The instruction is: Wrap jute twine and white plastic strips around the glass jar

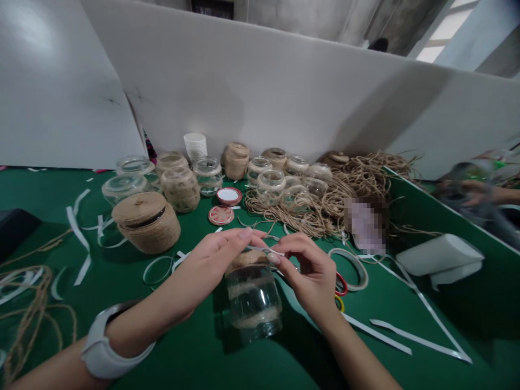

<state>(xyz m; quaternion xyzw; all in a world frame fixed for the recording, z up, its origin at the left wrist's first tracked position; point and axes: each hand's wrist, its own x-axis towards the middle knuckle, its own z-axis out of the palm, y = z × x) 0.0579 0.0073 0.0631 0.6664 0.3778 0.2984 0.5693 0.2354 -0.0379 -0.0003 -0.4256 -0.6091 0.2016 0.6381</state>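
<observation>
Head view — jar (255, 303), wrapped end (245, 262) at fingers (239, 239)

Green tabletop (195, 346), low green divider (459, 227) with pale top edge rising along its right side. White panel (284, 92) stands along the far edge; second white panel (60, 81) at the far left corner, glare spot on it, dark seam between the two. Behind: grey, blotchy wall (309, 19), dark opening (213, 7) top left of centre. Bright window (447, 30) upper right. Soft, dim light; diagonal shadow on the far panel.
</observation>
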